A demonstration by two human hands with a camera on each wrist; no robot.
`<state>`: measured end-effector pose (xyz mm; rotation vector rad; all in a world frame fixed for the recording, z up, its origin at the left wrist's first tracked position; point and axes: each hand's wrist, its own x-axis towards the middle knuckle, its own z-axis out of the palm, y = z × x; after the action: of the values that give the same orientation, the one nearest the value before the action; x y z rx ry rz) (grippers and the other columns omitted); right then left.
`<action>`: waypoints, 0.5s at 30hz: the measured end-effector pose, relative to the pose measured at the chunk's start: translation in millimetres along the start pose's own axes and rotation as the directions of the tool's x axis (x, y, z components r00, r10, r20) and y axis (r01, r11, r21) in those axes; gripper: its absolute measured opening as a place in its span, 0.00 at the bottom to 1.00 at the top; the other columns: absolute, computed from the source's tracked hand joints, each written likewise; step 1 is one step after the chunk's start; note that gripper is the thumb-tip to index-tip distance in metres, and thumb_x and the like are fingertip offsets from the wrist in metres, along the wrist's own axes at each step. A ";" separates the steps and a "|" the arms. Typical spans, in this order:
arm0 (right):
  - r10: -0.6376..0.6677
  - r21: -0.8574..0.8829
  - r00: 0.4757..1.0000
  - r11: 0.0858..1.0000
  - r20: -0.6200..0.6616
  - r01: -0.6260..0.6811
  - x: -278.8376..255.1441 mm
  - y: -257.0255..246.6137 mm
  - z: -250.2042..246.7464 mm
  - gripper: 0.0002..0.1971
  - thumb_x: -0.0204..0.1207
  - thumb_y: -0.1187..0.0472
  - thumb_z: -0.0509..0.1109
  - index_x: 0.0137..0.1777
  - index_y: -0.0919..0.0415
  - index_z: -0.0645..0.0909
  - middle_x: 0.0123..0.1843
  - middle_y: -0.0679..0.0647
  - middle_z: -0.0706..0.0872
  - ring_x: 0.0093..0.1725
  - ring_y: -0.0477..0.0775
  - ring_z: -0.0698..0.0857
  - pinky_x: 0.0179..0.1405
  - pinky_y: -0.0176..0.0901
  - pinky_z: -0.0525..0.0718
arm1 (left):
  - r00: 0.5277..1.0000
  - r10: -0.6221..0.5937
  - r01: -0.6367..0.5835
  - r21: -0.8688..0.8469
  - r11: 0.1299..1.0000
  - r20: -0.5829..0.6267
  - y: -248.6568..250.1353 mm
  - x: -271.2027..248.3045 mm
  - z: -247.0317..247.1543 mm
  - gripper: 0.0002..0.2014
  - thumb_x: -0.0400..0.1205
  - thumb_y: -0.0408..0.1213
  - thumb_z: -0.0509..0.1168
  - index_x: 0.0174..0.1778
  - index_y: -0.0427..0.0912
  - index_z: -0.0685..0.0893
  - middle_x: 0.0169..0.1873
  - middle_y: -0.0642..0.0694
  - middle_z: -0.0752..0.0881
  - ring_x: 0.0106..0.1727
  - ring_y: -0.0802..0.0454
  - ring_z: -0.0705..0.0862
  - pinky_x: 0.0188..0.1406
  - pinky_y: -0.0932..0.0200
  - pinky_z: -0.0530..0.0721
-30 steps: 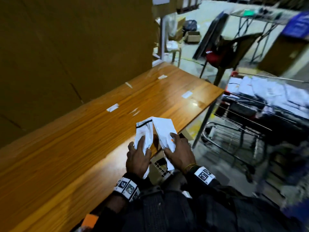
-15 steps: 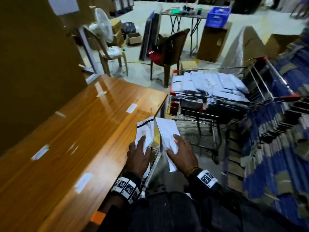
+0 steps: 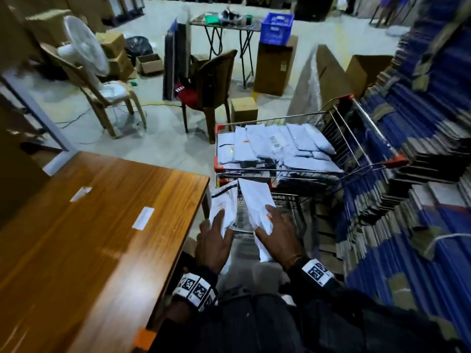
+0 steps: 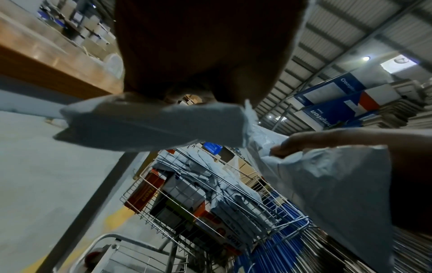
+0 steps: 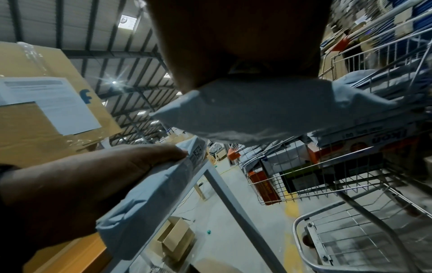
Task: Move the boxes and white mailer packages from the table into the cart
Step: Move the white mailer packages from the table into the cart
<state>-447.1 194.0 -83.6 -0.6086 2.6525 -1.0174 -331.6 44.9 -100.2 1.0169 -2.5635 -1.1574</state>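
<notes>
My left hand (image 3: 214,240) grips a white mailer package (image 3: 224,202) with a black stripe; the same mailer (image 4: 151,125) fills the left wrist view. My right hand (image 3: 279,235) grips a second white mailer (image 3: 254,200), seen from below (image 5: 257,110) in the right wrist view. Both hands are past the end of the wooden table (image 3: 102,225), in front of the wire cart (image 3: 356,138). The cart's upper basket holds several white mailers (image 3: 275,146). Boxes (image 4: 177,203) lie in its lower basket.
Stacks of flattened blue and brown cartons (image 3: 407,187) rise right of the cart. Two chairs (image 3: 211,85), a fan (image 3: 84,44), a small box (image 3: 243,109) and a far table with a blue crate (image 3: 276,28) stand beyond. Paper labels (image 3: 142,217) stick to the tabletop.
I have turned right, away from the table toward the cart. Both hands have carried their mailers off the tabletop to just before the cart's near side.
</notes>
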 end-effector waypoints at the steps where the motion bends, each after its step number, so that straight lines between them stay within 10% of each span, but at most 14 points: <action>1: 0.011 0.004 1.000 1.000 -0.008 -0.011 8.3 1.9 -3.5 0.35 0.70 0.47 0.71 0.78 0.41 0.66 0.70 0.56 0.77 0.69 0.60 0.77 0.67 0.52 0.78 | 1.000 0.011 -0.011 -0.006 1.000 0.008 6.5 7.6 2.3 0.28 0.85 0.53 0.58 0.82 0.64 0.59 0.77 0.38 0.66 0.73 0.33 0.73 0.70 0.39 0.74; 10: 0.066 0.051 0.996 0.997 -0.054 -0.063 85.1 38.3 -30.9 0.34 0.71 0.48 0.72 0.77 0.44 0.66 0.71 0.54 0.78 0.69 0.58 0.78 0.67 0.54 0.78 | 0.999 0.008 -0.011 0.053 0.999 0.050 54.8 79.3 41.5 0.33 0.77 0.65 0.48 0.81 0.67 0.57 0.76 0.40 0.68 0.74 0.38 0.73 0.72 0.38 0.71; 15: 0.075 0.050 0.994 0.996 -0.075 -0.071 145.6 69.0 -66.1 0.35 0.69 0.48 0.73 0.77 0.48 0.69 0.67 0.58 0.82 0.65 0.60 0.81 0.63 0.51 0.80 | 0.999 -0.026 0.025 0.037 0.999 0.029 99.7 119.6 65.7 0.29 0.86 0.51 0.58 0.84 0.59 0.59 0.77 0.39 0.66 0.72 0.34 0.74 0.69 0.47 0.72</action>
<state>-620.1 212.0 -92.3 -0.4680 2.6864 -1.1007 -500.0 55.7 -90.6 1.0519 -2.6111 -1.1438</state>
